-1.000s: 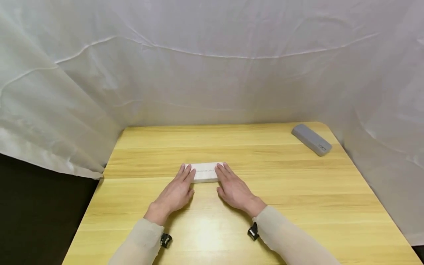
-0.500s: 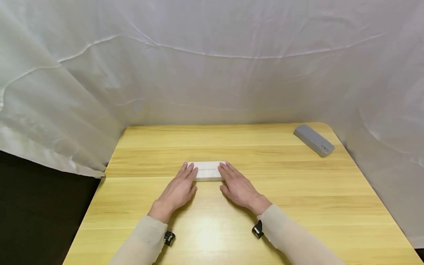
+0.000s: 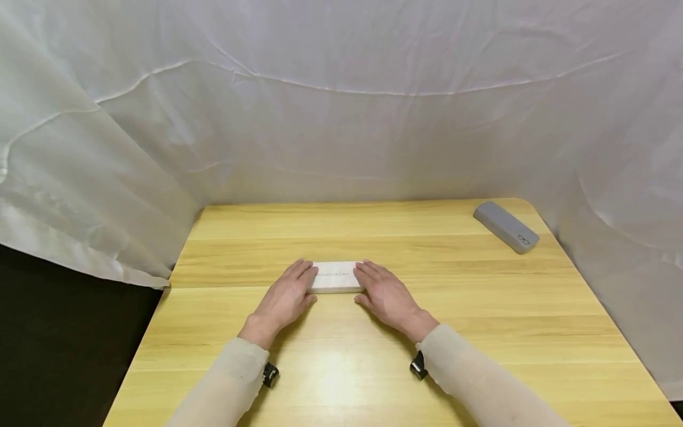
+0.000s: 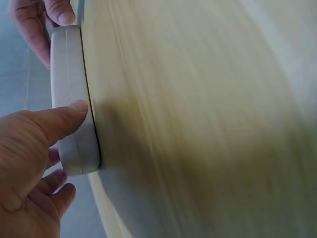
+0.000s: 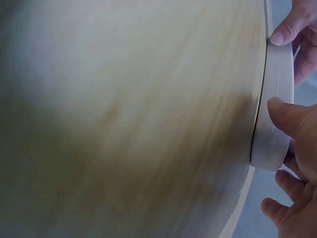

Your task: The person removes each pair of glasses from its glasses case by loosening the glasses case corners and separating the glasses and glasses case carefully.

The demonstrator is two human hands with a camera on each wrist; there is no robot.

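The left hand (image 3: 284, 300) had its grip clamped on the left end of a flat white rectangular box (image 3: 335, 277): in the left wrist view the thumb (image 4: 59, 120) pressed the box's near side wall while the fingers reached over the top. The right hand (image 3: 388, 296) gripped the right end of the same box in a mirrored hold, its thumb (image 5: 292, 115) set against the side wall in the right wrist view and its fingers curled over the upper face. The box (image 4: 72, 99) lay flat near the middle of the light yellow wooden surface (image 3: 480, 308), between the two hands, with faint grey lettering on its lid. Both forearms wore pale beige sleeves (image 3: 469, 373). A grey oblong glasses case (image 3: 506, 226) rested well apart at the far right corner of the surface. White draped cloth (image 3: 341, 118) stood behind and on both sides.
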